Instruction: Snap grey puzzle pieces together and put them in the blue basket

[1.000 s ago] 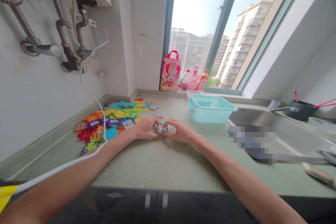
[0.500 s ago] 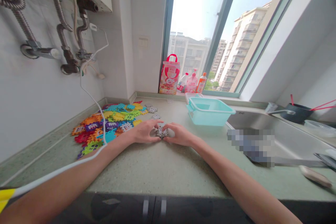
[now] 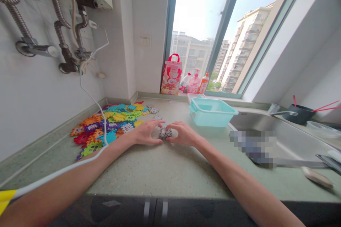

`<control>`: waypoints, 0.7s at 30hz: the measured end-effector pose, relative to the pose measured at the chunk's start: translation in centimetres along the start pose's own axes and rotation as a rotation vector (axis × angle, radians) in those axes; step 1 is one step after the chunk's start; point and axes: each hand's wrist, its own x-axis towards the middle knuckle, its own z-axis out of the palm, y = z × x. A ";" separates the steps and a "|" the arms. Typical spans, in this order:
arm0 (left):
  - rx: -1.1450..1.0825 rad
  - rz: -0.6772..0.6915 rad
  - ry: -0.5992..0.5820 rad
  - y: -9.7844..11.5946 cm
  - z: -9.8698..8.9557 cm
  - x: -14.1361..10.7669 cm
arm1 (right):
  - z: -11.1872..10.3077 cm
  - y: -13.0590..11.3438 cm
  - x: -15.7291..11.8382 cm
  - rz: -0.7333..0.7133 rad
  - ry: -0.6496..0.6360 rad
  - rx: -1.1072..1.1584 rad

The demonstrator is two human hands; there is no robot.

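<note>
Grey piece: the small toothed grey piece point(image 3: 165, 133) is between the two hands, at or just above the middle of the surface point(image 3: 160, 173).
Left hand: the left hand point(image 3: 146, 132) curves around the piece's left side, fingers and thumb well parted, tips close to it; whether they grip it, I cannot tell.
Right hand: the right hand point(image 3: 183, 133) has fingers at the piece's far edge and thumb at its near edge, nearly closed on it.
Pile: coloured toothed pieces point(image 3: 117, 117) lie heaped beyond the left forearm.
Loose grey piece: one more grey piece point(image 3: 158, 117) lies just behind the left hand.
Cord: a white cord point(image 3: 104, 124) passes in front of the pile.
Basin: a turquoise basin point(image 3: 210, 118) stands beyond the right hand, beside the sink point(image 3: 293, 136).
Window: a pink bag point(image 3: 171, 79) and bottles point(image 3: 194, 84) stand before it.
</note>
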 end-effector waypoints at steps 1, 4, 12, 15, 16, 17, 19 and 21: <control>0.011 -0.002 0.002 0.0 0.0 0.0 | -0.2 0.2 0.0 -0.001 0.014 -0.035; 0.049 -0.015 0.015 -0.2 0.0 0.0 | -1.1 0.8 0.1 -0.010 0.077 -0.136; 0.136 -0.039 0.058 -1.1 0.4 -0.2 | -6.9 3.7 -1.0 0.155 0.370 -0.426; 0.133 -0.063 0.033 -1.5 0.7 -0.3 | -9.7 5.7 -2.5 0.340 0.488 -0.542; 0.132 -0.074 0.023 -1.6 0.7 -0.3 | -10.5 6.4 -3.1 0.415 0.523 -0.576; 0.132 -0.084 0.014 -1.7 0.8 -0.3 | -11.2 7.1 -3.7 0.491 0.547 -0.604; 0.132 -0.102 -0.001 -1.8 0.9 -0.3 | -12.1 8.3 -4.9 0.639 0.550 -0.638; 0.129 -0.113 -0.011 -1.8 0.9 -0.3 | -12.7 9.1 -5.7 0.771 0.497 -0.630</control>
